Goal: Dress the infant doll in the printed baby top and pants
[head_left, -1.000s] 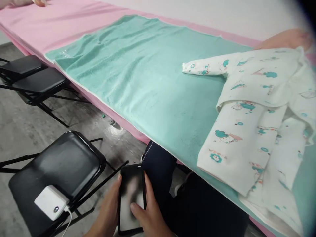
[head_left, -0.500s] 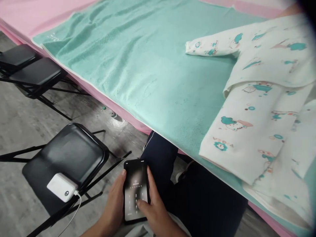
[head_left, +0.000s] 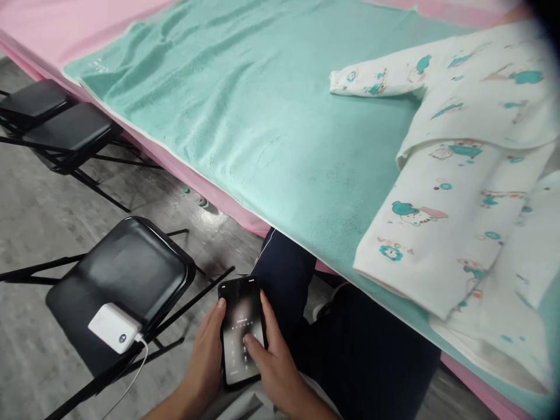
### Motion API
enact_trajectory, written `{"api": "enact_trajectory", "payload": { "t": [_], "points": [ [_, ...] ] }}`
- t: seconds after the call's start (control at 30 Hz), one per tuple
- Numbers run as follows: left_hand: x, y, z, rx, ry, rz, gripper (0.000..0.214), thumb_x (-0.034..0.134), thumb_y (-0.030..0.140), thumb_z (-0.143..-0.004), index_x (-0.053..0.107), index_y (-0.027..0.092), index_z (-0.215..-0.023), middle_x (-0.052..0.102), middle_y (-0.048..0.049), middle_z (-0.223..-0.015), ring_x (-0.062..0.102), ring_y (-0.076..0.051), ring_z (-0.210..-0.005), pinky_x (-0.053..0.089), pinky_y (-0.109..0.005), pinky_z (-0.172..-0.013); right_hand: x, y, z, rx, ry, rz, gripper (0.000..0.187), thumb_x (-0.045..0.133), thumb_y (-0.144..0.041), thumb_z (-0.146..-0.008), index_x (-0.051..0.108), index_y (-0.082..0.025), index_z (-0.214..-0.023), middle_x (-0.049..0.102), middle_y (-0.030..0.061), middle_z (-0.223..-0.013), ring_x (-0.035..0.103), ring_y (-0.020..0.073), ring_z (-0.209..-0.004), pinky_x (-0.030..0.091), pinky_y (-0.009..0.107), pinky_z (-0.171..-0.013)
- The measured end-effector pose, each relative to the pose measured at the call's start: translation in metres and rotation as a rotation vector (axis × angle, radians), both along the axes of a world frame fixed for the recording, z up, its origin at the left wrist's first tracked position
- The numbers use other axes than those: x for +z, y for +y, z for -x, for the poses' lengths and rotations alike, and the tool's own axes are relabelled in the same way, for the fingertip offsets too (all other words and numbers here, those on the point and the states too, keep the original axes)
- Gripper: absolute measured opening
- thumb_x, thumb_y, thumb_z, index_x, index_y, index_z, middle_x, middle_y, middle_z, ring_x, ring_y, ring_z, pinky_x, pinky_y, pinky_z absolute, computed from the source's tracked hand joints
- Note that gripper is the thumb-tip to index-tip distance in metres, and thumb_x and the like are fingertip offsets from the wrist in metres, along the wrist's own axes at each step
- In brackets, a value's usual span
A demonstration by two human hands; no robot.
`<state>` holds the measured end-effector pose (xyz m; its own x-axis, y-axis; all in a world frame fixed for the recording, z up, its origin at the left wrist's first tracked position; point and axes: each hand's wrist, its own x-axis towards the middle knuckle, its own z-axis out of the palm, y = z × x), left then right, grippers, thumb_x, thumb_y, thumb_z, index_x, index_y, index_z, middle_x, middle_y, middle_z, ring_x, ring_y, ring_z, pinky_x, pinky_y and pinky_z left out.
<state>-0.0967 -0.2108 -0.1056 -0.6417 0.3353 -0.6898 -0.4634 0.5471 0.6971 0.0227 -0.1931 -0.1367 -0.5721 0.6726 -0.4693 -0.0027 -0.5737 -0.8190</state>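
Note:
A black phone [head_left: 238, 318] with a lit keypad screen sits low in the picture, below the table edge. My left hand [head_left: 203, 364] wraps its left side. My right hand [head_left: 273, 364] grips its right side, and the thumb rests on the screen. On the table lies a teal towel [head_left: 245, 116]. At the right, a white baby garment [head_left: 464, 169] with teal cartoon prints rests on the towel, one sleeve stretched out to the left.
A pink cover [head_left: 56, 23] lies under the towel. To my left stands a black folding chair [head_left: 122, 274] carrying a white power bank [head_left: 114, 326] with a white cable. More black chairs [head_left: 52, 122] stand further back on the grey floor.
The view has tilted down since a second ago. The phone screen went from blurred to showing a keypad, and my right thumb shifted slightly on it.

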Motion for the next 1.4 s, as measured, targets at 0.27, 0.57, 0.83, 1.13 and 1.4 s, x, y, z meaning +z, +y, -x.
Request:
{"api": "enact_trajectory", "payload": {
  "t": [0.27, 0.57, 0.83, 1.13, 1.4],
  "points": [
    [-0.003, -0.001, 0.002, -0.022, -0.016, -0.011, 0.043, 0.060, 0.045, -0.074, 0.064, 0.015, -0.104, 0.064, -0.0049, -0.110, 0.056, -0.023, -0.105, 0.046, -0.029, -0.088, -0.001, 0.003, -0.005, -0.016, 0.140, 0.085, 0.062, 0.050, -0.026, -0.086, 0.020, -0.034, -0.139, 0.017, -0.0058, -0.148, 0.013, 0.0131, -0.136, 0.011, 0.033, -0.113],
    [0.002, 0.002, 0.002, -0.030, -0.202, -0.056, 0.054, 0.059, 0.051, -0.073, 0.058, 0.014, -0.112, 0.067, -0.0074, -0.098, 0.064, -0.023, -0.083, 0.052, -0.030, -0.068, -0.003, 0.001, -0.006, -0.039, 0.265, 0.161, 0.067, 0.053, -0.020, -0.083, 0.019, -0.035, -0.139, 0.019, -0.0051, -0.147, 0.018, 0.0139, -0.135, 0.015, 0.034, -0.112],
    [-0.002, -0.003, 0.003, 0.009, -0.092, 0.091, 0.053, 0.062, 0.052, -0.070, 0.056, 0.021, -0.113, 0.066, -0.0054, -0.105, 0.064, -0.021, -0.087, 0.053, -0.028, -0.069, -0.010, -0.002, -0.006, -0.053, 0.199, 0.148, 0.073, 0.056, -0.013, -0.077, 0.022, -0.033, -0.139, 0.026, -0.0017, -0.145, 0.028, 0.0172, -0.131, 0.023, 0.036, -0.109],
    [0.002, 0.002, 0.001, -0.038, -0.093, 0.071, 0.053, 0.060, 0.054, -0.071, 0.059, 0.018, -0.110, 0.067, -0.0073, -0.098, 0.064, -0.023, -0.082, 0.053, -0.031, -0.067, -0.012, -0.002, -0.002, -0.167, 0.081, 0.236, 0.052, 0.053, -0.029, -0.083, 0.037, -0.028, -0.132, 0.042, 0.0024, -0.136, 0.040, 0.0191, -0.124, 0.029, 0.038, -0.106],
    [-0.001, -0.002, 0.001, -0.124, -0.098, -0.009, 0.050, 0.056, 0.053, -0.075, 0.058, 0.017, -0.111, 0.065, -0.0044, -0.104, 0.060, -0.020, -0.095, 0.050, -0.025, -0.076, -0.008, 0.000, -0.001, -0.199, 0.214, 0.184, 0.049, 0.055, -0.028, -0.082, 0.042, -0.028, -0.129, 0.043, 0.0009, -0.136, 0.036, 0.0185, -0.127, 0.024, 0.038, -0.109]
  ]
}}
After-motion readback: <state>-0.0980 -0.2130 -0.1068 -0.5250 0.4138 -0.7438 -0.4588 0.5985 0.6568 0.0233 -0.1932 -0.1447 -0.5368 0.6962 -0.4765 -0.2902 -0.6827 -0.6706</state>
